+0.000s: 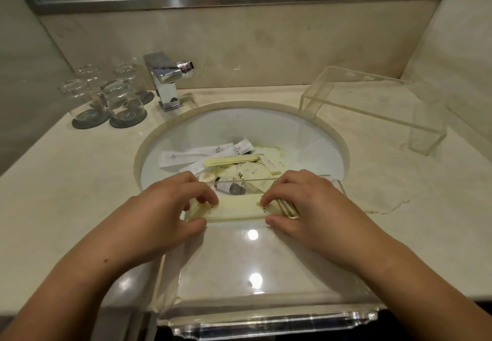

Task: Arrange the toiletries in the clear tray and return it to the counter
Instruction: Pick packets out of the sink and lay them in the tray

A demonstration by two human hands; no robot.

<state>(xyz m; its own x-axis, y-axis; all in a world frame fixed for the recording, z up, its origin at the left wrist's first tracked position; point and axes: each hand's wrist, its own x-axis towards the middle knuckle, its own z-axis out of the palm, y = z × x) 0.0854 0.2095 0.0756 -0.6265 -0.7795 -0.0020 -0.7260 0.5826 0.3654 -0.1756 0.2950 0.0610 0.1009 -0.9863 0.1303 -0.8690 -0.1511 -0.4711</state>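
Observation:
A clear acrylic tray lies on the counter's front edge, its far end reaching over the sink. A long pale-yellow packet lies across the tray's far end. My left hand pinches its left end and my right hand pinches its right end. In the sink basin lies a heap of toiletries: white sachets, yellow packets and a small dark bottle just beyond the tray wall.
A clear acrylic stand sits on the counter at the back right. Several upturned glasses on dark coasters stand at the back left beside the chrome tap. A mirror runs along the wall above.

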